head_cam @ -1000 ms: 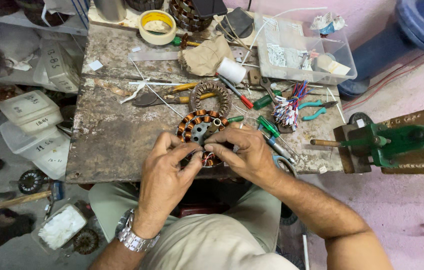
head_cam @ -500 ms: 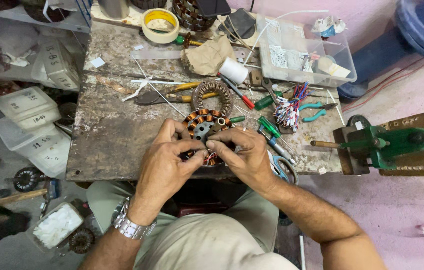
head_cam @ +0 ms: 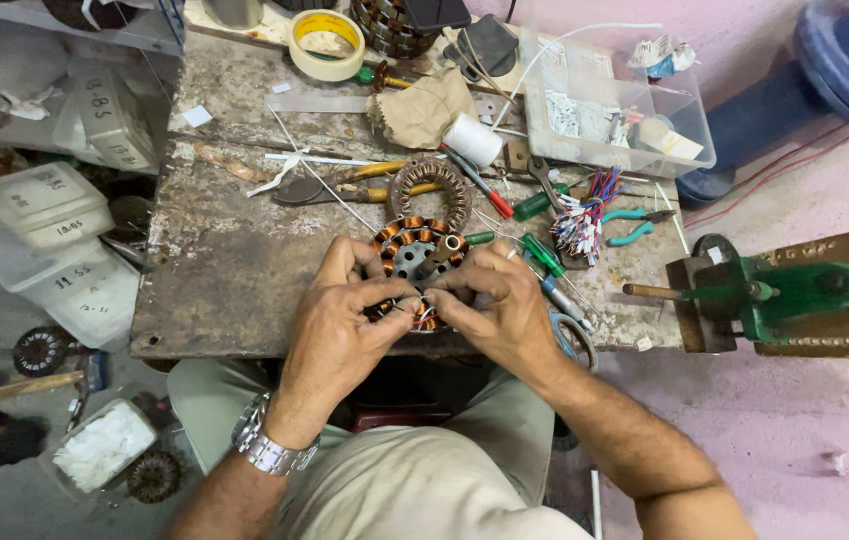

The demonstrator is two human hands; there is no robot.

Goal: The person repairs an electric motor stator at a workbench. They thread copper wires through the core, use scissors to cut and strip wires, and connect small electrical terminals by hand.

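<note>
1. The left hand [head_cam: 340, 325] and the right hand [head_cam: 500, 310] meet over a round motor stator [head_cam: 413, 252] wound with copper coils, which lies at the near edge of the bench [head_cam: 225, 270], just in front of the person's lap.
2. The left hand's grip is closed: thumb and fingertips pinch the near rim of the stator, where the windings and thin wires run.
3. The right hand's grip is closed too, its fingers curled onto the same near rim from the other side, touching the coils. The fingertips of both hands almost meet.
4. A short dark tube stands tilted in the middle of the stator, just above the right hand's knuckles.
5. Just behind the stator lies a bare stator ring [head_cam: 432, 186] without copper, and beside it a yellow-handled tool [head_cam: 385, 170].
6. To the right of the stator lie green-handled screwdrivers [head_cam: 543, 255], a red-handled one [head_cam: 493, 198], a bundle of coloured wires [head_cam: 585, 215] and teal-handled pliers [head_cam: 633, 222].
7. Farther back sit a white spool of thread [head_cam: 472, 140], a crumpled cloth [head_cam: 423, 110], a roll of yellow tape [head_cam: 326, 42] and a clear plastic box [head_cam: 625, 125] of small parts.
8. A green vise [head_cam: 795, 292] on a wooden block juts out at the right end of the bench.
9. A metal wristwatch [head_cam: 265, 447] sits on the left wrist.
</note>
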